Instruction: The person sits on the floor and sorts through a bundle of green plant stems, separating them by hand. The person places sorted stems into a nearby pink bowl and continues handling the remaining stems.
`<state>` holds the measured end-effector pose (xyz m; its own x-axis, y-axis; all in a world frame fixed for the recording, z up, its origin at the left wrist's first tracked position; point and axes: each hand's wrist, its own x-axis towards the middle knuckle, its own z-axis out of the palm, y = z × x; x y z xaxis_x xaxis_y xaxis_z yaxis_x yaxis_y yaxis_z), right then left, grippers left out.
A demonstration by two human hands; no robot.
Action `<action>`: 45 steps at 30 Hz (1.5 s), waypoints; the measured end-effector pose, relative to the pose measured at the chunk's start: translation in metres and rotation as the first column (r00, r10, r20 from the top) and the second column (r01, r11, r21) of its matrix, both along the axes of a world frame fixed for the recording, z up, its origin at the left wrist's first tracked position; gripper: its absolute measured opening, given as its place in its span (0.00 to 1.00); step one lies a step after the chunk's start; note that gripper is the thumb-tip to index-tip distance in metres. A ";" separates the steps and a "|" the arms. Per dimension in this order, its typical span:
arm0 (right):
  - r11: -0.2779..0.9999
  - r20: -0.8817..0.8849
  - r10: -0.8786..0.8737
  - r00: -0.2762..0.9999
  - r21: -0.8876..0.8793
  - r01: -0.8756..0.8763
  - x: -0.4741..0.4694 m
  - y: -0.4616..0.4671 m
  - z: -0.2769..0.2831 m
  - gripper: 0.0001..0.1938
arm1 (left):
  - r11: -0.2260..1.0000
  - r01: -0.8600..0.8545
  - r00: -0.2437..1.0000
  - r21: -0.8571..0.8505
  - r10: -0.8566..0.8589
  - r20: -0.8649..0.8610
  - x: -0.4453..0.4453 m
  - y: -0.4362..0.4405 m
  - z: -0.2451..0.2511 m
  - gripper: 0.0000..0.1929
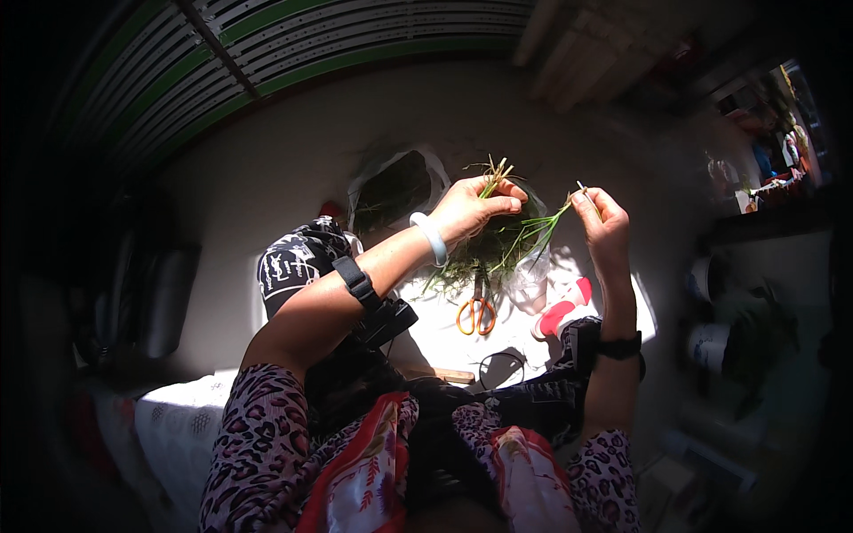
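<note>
My left hand (476,208), with a pale bangle at its wrist, grips a small bunch of green plant stems (496,174) whose brownish ends stick up past the fingers. To its right, my right hand (603,213) pinches the end of a thin green sprig (550,223), which hangs down to the left. Below the hands lies a pile of cut greens (460,270) on the floor. Scissors with orange handles (476,316) rest at its near edge, their blades partly hidden. Behind my left hand stands a clear plastic bag (433,166) with dark greens inside.
A red and white shoe or sock (563,310) is beside the greens. A wooden piece (436,374) and a black loop (501,370) lie near my lap. White pots (708,346) with a leafy plant stand at the right, and a slatted green and white panel (373,26) crosses the top.
</note>
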<state>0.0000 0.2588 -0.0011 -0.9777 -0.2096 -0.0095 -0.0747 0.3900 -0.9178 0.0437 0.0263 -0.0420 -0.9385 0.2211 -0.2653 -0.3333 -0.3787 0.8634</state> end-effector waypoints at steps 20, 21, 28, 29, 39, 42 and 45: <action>0.972 0.094 0.234 0.968 -0.055 -0.230 0.021 -0.027 0.001 0.06 | 0.997 0.075 0.989 0.017 -0.077 0.126 0.009 0.004 0.008 0.06; 0.968 0.072 0.249 0.966 -0.040 -0.247 0.020 -0.027 0.002 0.07 | 0.996 0.084 0.987 0.044 -0.089 0.134 0.009 0.004 0.010 0.06; 0.945 0.215 0.114 0.970 -0.324 -0.039 0.016 -0.024 -0.002 0.07 | 0.992 0.098 0.987 0.083 -0.108 0.123 0.009 0.002 0.011 0.06; 0.936 0.251 0.078 0.965 -0.353 0.016 0.014 -0.023 -0.003 0.07 | 0.991 0.104 0.989 0.089 -0.112 0.093 0.009 0.001 0.009 0.07; 0.792 0.354 -0.049 0.934 -0.556 0.252 -0.005 0.001 -0.003 0.08 | 0.999 -0.025 0.970 0.029 0.017 0.243 0.006 -0.007 0.000 0.05; 0.789 0.358 -0.090 0.929 -0.544 0.286 -0.007 0.005 -0.004 0.09 | 0.998 -0.064 0.975 0.029 0.056 0.217 0.005 -0.007 -0.001 0.04; 0.794 0.365 -0.119 0.923 -0.524 0.309 -0.005 0.001 -0.006 0.10 | 0.997 -0.072 0.978 0.020 0.066 0.198 0.004 -0.003 -0.002 0.04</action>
